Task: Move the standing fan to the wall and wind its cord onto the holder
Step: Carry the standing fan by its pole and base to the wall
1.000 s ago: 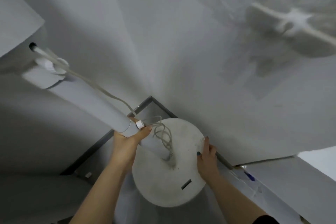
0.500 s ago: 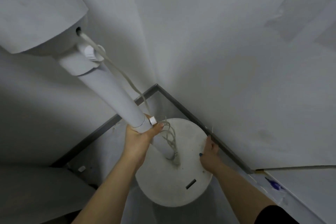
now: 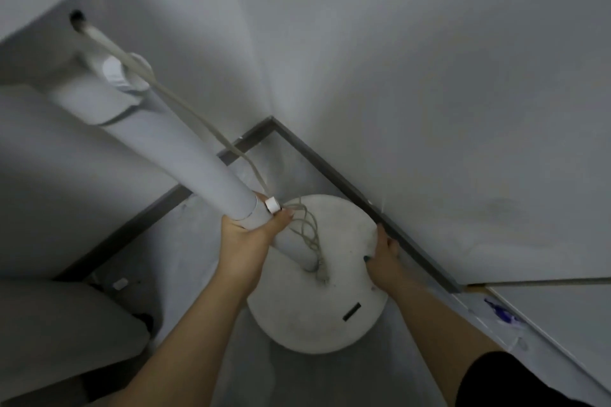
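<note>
L hand [image 3: 246, 238] round fan pole [image 3: 185, 155], R hand [image 3: 383, 256] on base [image 3: 317, 314] edge, corner.

Dim, grey, soft light brightest along the wall corner [image 3: 274, 76], with wide-angle bending and blurred edges.

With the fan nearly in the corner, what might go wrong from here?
The right hand grips the base rim right beside the baseboard, so its fingers may get pinched. The cord hangs in loose loops by the pole held in the left hand, and could snag or slip off.
</note>
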Demonstrator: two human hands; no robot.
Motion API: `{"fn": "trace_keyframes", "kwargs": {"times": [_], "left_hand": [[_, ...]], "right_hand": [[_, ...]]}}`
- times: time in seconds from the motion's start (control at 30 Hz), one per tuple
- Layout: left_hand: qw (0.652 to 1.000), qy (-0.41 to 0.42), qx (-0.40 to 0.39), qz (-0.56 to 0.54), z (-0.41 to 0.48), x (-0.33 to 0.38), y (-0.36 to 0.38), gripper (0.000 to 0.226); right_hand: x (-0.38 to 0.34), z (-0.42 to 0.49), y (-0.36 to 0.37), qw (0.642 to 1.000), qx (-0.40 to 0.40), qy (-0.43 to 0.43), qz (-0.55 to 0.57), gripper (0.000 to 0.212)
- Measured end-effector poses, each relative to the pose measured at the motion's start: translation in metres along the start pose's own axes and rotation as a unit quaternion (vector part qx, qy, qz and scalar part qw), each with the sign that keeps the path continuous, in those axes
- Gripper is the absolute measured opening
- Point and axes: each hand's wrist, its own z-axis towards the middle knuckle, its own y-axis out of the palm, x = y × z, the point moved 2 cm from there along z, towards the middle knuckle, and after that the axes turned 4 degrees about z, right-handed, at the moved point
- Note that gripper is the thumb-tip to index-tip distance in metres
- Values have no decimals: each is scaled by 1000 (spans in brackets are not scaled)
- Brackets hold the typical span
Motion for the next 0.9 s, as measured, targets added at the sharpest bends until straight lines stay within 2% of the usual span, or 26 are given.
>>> {"fn": "trace_keyframes", "kwargs": {"times": [0.2,0.4,0.67,0.77,0.9], "left_hand": [[1000,8,7,-3,2,-8,6,22],[999,20,10,35,-13,-18,18,22],[996,33,16,78,-23,-29,37,43],[995,29,26,89,-23,-33,40,39],[996,20,20,89,-23,-34,40,30]], "right_hand": [[9,19,2,999,-16,25,-23,79],[21,19,11,985,-47,34,-163,79],[43,18,14,963,-87,42,-253,73],[44,18,12,958,-100,47,-264,74],[35,20,9,967,-99,66,-224,71]]}}
